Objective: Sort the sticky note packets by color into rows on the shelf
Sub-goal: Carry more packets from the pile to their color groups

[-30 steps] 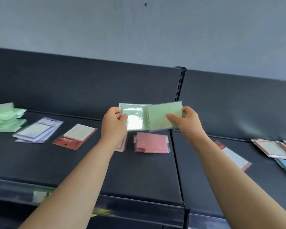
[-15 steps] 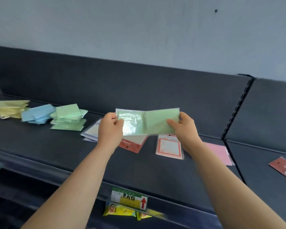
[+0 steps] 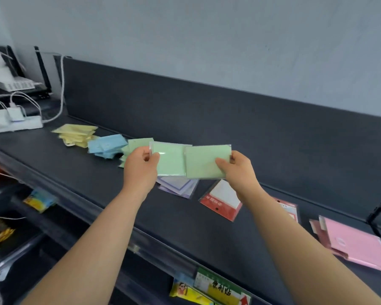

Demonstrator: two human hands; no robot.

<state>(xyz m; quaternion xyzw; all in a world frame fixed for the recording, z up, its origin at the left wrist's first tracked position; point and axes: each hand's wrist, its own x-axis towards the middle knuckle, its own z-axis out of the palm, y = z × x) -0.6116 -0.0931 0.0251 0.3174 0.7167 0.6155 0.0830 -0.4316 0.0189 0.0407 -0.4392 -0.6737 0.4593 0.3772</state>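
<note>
My left hand (image 3: 141, 169) pinched the left green packet (image 3: 169, 161), my right hand (image 3: 240, 170) pinched the right green packet (image 3: 205, 162), edges overlapping, above the shelf (image 3: 180, 219); green pile (image 3: 139, 143) behind left hand.

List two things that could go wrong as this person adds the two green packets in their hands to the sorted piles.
1. The left hand holds the left green packet and the right hand holds the right green packet, each by one edge. The glossy wrap might slip, dropping one onto the purple packets below.
2. The green pile looks loose and sits right beside the blue pile. Adding more could spill it and mix the colours.
</note>
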